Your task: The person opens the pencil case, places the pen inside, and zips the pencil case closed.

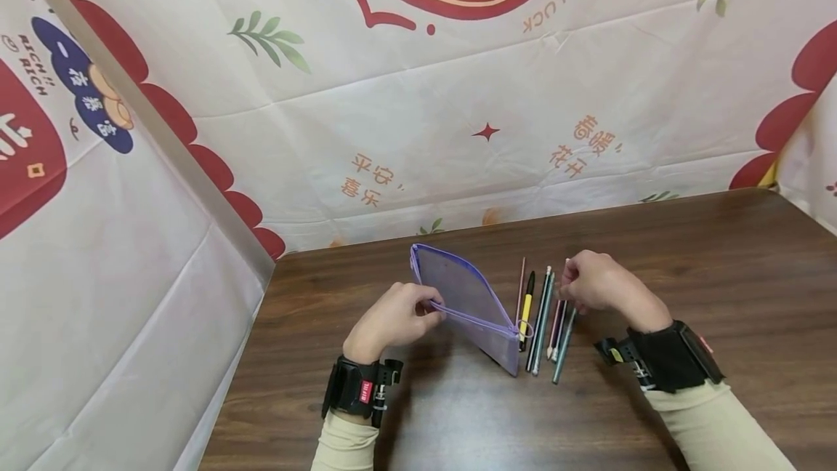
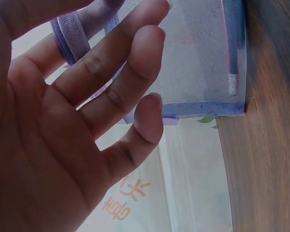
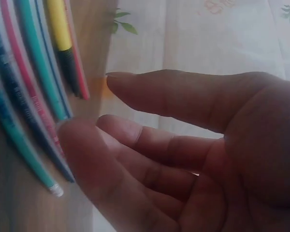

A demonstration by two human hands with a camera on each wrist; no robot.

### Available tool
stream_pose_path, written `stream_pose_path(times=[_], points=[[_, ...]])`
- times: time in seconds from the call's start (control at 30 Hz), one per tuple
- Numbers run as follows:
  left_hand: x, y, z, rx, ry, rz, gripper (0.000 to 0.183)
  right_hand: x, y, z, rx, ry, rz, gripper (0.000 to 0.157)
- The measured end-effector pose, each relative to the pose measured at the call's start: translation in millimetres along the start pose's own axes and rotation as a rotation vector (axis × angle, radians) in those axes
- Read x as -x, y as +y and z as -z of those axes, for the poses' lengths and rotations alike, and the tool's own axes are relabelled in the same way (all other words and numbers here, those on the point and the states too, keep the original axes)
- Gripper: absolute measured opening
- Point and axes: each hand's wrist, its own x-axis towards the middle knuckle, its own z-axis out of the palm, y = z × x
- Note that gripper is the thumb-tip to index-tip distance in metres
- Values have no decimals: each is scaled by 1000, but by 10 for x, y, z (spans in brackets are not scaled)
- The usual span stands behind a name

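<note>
A purple mesh zip pouch point(image 1: 458, 283) stands tilted on the table, its top edge parted. My left hand point(image 1: 395, 317) pinches the near rim between thumb and index finger. In the left wrist view its other fingers spread loosely beside the mesh point(image 2: 193, 58); a pencil with a white end point(image 2: 233, 82) shows through, but I cannot tell whether it is inside or behind. Right of the pouch lie a yellow-and-black pen point(image 1: 526, 309) and several pencils point(image 1: 541, 325). Over their far ends hovers my right hand point(image 1: 600, 283), fingers loosely bent, thumb apart, holding nothing in the right wrist view.
The brown wooden table point(image 1: 706, 267) extends to both sides of the hands. Behind it hangs a white printed cloth point(image 1: 418, 115), and another printed cloth point(image 1: 118, 296) covers the left side. A teal pencil point(image 1: 564, 355) lies at the right end of the row.
</note>
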Motion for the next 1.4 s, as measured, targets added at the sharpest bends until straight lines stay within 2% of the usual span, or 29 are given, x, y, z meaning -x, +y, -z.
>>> stream_pose_path(times=[0.3,0.63,1.0,1.4], points=[[10,9,28,-12,6,8,9,1,81,-70,62,15,-42,19],[13,9,41,-8,2,12,9,-41,93,-152,73,-21,-107,20],[8,18,25,-5,-2,15,10,-22,110,-209,45,-41,-166,23],[18,19,16,1,-3,21,9,-58,133,-290,5,-2,-183,28]])
